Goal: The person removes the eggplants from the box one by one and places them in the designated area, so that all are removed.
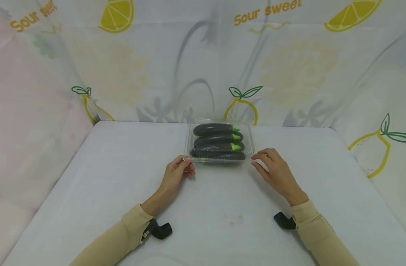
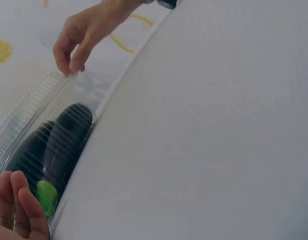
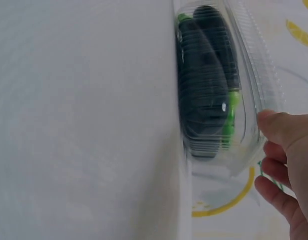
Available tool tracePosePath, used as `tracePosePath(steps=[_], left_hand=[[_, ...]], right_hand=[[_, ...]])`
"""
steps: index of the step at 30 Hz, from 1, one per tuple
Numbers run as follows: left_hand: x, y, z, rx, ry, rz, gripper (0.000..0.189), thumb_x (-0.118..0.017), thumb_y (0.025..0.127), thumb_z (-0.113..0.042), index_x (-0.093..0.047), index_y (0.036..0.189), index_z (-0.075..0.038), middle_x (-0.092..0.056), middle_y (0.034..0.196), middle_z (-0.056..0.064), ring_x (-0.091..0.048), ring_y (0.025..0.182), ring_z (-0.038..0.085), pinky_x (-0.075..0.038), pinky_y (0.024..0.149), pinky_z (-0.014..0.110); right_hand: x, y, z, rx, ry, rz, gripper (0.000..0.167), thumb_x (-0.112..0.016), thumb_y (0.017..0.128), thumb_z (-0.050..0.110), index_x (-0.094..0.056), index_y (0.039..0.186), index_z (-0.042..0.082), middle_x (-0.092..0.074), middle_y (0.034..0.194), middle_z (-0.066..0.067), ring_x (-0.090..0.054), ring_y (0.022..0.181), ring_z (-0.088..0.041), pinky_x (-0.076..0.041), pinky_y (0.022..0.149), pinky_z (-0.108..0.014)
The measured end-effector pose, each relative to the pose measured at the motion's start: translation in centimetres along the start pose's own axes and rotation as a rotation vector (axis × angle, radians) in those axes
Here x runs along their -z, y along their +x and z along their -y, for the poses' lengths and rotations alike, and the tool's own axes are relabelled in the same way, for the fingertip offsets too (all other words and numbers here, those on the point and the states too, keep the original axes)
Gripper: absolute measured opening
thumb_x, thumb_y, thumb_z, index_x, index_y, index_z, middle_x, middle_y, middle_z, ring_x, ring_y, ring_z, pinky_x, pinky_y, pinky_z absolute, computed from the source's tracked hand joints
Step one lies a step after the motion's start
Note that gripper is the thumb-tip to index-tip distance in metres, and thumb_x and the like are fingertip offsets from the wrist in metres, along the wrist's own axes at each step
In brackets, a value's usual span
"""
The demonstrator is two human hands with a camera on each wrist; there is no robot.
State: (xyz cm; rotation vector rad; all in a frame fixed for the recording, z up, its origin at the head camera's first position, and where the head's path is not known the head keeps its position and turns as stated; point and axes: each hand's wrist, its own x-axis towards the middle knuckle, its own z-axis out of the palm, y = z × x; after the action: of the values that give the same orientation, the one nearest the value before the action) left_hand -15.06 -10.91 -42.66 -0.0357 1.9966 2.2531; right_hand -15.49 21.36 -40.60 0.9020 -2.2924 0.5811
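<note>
A clear plastic box [image 1: 248,142] with ridged walls stands at the far side of the white table. Several dark eggplants [image 1: 213,140] with bright green stem ends lie side by side inside it. My left hand [image 1: 176,173] pinches the box's near left corner between thumb and fingers. At the near right corner, my right hand [image 1: 276,171] pinches the rim. In the right wrist view its thumb [image 3: 281,125] lies on the rim, the other fingers apart below. The left wrist view has the left fingertips [image 2: 29,200] in front of the box wall.
White cloth covers the table [image 1: 216,207], which has a few faint stains near the front. Behind it hangs a curtain [image 1: 150,66] with lemon prints, close to the box's back edge. Black wrist mounts [image 1: 161,231] sit under both sleeves.
</note>
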Motion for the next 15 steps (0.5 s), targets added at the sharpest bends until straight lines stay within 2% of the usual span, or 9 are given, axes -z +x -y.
tracePosePath(steps=[3, 8, 15], left_hand=[[-0.5, -0.1, -0.4, 0.012, -0.009, -0.049, 0.023, -0.049, 0.097, -0.017, -0.052, 0.099, 0.006, -0.059, 0.075, 0.000, -0.060, 0.070, 0.012, -0.051, 0.068, 0.026], [-0.9, 0.0, -0.7, 0.028, -0.007, -0.111, 0.021, -0.049, 0.095, -0.015, -0.053, 0.097, 0.005, -0.057, 0.073, 0.000, -0.058, 0.066, 0.012, -0.050, 0.064, 0.025], [-1.5, 0.0, -0.5, 0.033, -0.020, -0.180, 0.020, -0.049, 0.094, -0.015, -0.053, 0.097, 0.005, -0.056, 0.068, -0.002, -0.054, 0.057, 0.010, -0.045, 0.054, 0.022]], right_hand=[[0.0, 0.1, 0.1, -0.019, -0.015, -0.005, 0.023, -0.078, 0.073, 0.003, -0.065, 0.092, 0.005, -0.058, 0.095, -0.008, -0.055, 0.086, -0.021, -0.046, 0.070, -0.030], [-0.1, 0.4, 0.2, 0.006, -0.059, -0.006, 0.017, -0.075, 0.075, 0.000, -0.064, 0.089, 0.004, -0.059, 0.091, -0.008, -0.055, 0.084, -0.022, -0.049, 0.070, -0.032], [-0.4, 0.8, 0.4, 0.035, -0.112, -0.006, 0.007, -0.060, 0.091, 0.006, -0.057, 0.091, 0.000, -0.056, 0.096, -0.011, -0.055, 0.092, -0.025, -0.049, 0.076, -0.035]])
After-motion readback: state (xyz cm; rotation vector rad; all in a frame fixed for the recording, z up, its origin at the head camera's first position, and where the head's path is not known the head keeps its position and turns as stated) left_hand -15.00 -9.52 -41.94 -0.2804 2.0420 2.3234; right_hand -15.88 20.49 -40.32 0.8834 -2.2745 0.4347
